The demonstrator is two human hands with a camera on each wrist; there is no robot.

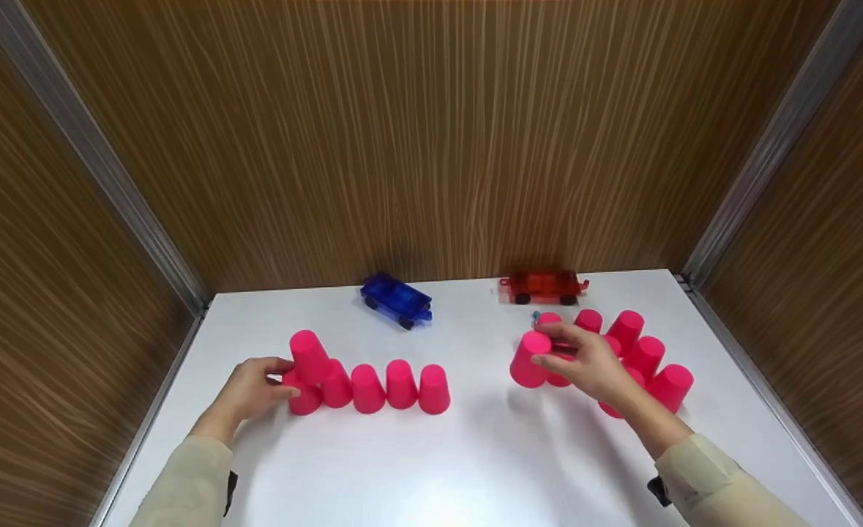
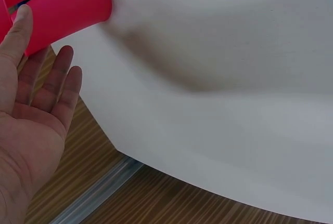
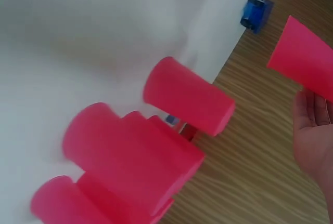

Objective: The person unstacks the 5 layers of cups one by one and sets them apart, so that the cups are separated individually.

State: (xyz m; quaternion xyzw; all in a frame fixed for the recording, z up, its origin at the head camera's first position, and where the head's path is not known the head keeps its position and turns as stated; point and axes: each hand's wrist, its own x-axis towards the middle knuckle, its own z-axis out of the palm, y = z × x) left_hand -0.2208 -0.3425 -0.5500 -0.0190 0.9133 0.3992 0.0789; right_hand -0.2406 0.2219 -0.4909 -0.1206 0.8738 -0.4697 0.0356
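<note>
My left hand [image 1: 252, 391] is at the left end of a row of upside-down pink cups [image 1: 401, 384]. Its thumb [image 2: 22, 24] lies in front of the end cup [image 2: 67, 11], with fingers behind that cup; the contact is partly hidden. Above, an upper pink cup [image 1: 309, 356] sits across the two leftmost cups. On the right, my right hand [image 1: 581, 359] grips a pink cup [image 1: 530, 362] between thumb and fingers, held off the table. In the right wrist view, this held cup [image 3: 307, 57] is at the right edge.
Behind and under my right hand stands a cluster of pink cups [image 1: 645, 356]. Toward the back wall are a blue toy wagon [image 1: 396, 298] and a red toy wagon [image 1: 544, 285]. Wood-patterned panels [image 1: 431, 146] enclose the white table [image 1: 372, 468].
</note>
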